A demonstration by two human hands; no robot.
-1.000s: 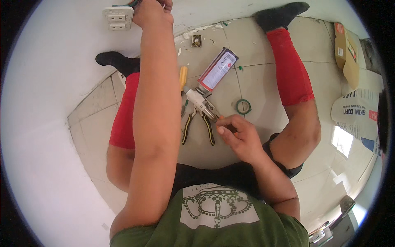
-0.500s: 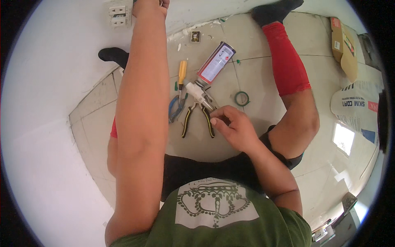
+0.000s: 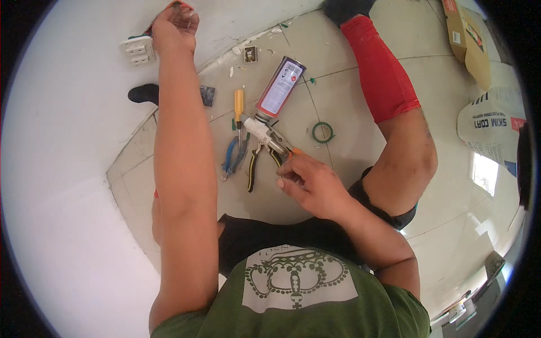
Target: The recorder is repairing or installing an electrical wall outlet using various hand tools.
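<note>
My left hand (image 3: pixel 176 32) is raised to the wall with fingers curled beside a red-orange edge; what they hold is hidden. Close by, a white double wall socket (image 3: pixel 138 50) sits tilted, with green behind it. My right hand (image 3: pixel 315 186) is closed in a pinch above the floor, its content too small to name. An orange piece (image 3: pixel 296 151) shows at its knuckles; I cannot tell whether it is held. Just beyond lie a gas can (image 3: pixel 282 87) with a white torch head (image 3: pixel 258 128), black-and-yellow pliers (image 3: pixel 252 172), blue-handled pliers (image 3: pixel 230 155) and a yellow-handled screwdriver (image 3: pixel 239 104).
A roll of green tape (image 3: pixel 323 133) lies right of the torch. A small square piece (image 3: pixel 250 54) and white crumbs are near the wall's foot; a dark flat piece (image 3: pixel 208 95) is beside my left forearm. Far right are a cardboard box (image 3: pixel 466 42) and a white bag (image 3: pixel 491 123).
The view has shifted, bringing my left hand and the red-orange edge into sight. The socket now appears tilted. An orange piece shows by my right hand, which stays pinched.
</note>
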